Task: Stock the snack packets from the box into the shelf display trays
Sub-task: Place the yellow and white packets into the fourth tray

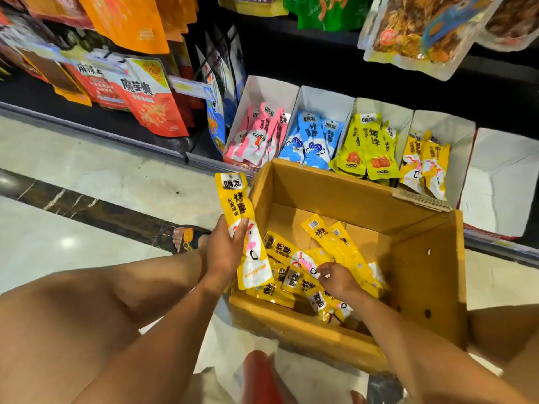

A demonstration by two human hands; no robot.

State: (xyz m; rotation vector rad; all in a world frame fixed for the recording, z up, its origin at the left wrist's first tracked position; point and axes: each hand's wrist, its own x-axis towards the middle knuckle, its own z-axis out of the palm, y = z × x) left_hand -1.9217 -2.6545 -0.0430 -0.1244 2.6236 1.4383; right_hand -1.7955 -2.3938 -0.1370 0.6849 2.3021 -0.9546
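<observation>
Presently the left hand has its grip curled round a yellow snack packet, held upright at the cardboard box rim. The right hand pinches a second packet inside. Risks: slick film slipping from the grip, or misfiling into the lime-yellow tray beside the matching orange-yellow tray.

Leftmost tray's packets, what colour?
The packets are pink and white; head view shows them best.
</observation>
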